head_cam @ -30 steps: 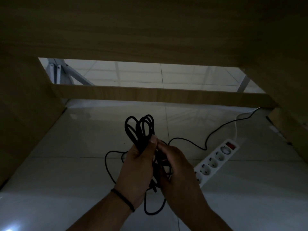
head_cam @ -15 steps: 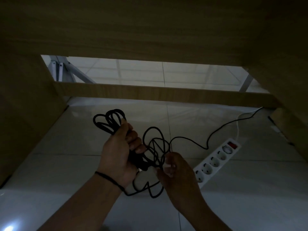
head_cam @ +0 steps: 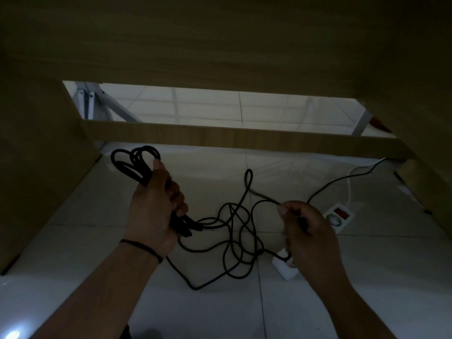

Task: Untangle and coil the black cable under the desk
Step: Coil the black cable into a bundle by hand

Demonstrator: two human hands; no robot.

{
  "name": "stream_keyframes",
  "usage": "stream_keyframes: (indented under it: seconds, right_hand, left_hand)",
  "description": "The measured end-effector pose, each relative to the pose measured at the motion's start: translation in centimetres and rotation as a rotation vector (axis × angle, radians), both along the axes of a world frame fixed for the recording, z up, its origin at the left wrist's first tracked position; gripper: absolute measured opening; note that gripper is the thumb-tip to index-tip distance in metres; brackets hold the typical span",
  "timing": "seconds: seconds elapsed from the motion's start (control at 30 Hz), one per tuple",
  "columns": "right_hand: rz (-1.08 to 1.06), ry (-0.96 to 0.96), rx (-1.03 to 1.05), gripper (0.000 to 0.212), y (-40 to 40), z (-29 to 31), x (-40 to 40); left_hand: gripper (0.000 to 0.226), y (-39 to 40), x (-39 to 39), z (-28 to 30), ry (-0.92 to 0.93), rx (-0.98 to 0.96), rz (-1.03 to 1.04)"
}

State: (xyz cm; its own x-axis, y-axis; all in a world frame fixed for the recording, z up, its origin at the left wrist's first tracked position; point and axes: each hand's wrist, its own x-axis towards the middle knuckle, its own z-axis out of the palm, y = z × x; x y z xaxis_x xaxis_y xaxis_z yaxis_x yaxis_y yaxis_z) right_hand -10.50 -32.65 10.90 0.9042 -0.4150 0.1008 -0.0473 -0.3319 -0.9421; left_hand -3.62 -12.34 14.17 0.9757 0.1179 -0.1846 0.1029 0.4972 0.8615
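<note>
Both hands' fingers (head_cam: 177,194) clench the black cable (head_cam: 234,231), tangled between.

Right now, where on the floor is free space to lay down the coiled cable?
Bare white tiled floor lies left of the left hand, toward the wooden side panel. Crowded: tangled black cable between the hands; white power strip beside the right hand.

power strip (head_cam: 340,217) mid-section: behind right hand (head_cam: 309,237) | black cable (head_cam: 241,237) tangle: blurred
</note>
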Motion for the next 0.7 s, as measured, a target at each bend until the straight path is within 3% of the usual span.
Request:
stream_keyframes:
  seconds: [0.2, 0.23, 0.33, 0.5, 0.7]
  right_hand:
    - [0.009, 0.108, 0.607, 0.027, -1.0, 0.3, 0.4]
    - [0.017, 0.145, 0.539, 0.027, -1.3, 0.2, 0.4]
    - [0.097, 0.152, -0.098, 0.016, -1.5, -0.5, 0.2]
    - [0.136, 0.091, -0.410, 0.014, -1.0, -2.5, 0.4]
    - [0.158, 0.459, -0.643, 0.024, -2.5, -3.9, 0.2]
  left_hand:
    - [0.048, 0.6, 0.1, -0.3, -0.028, 0.000, -0.008]
    - [0.048, 0.7, 0.1, -0.3, -0.033, -0.009, -0.004]
    - [0.048, 1.2, 0.4, -0.3, -0.038, -0.043, 0.025]
    - [0.044, 2.0, 1.1, -0.6, -0.025, -0.063, 0.110]
    - [0.042, 3.6, 2.1, -0.2, -0.005, -0.104, 0.217]
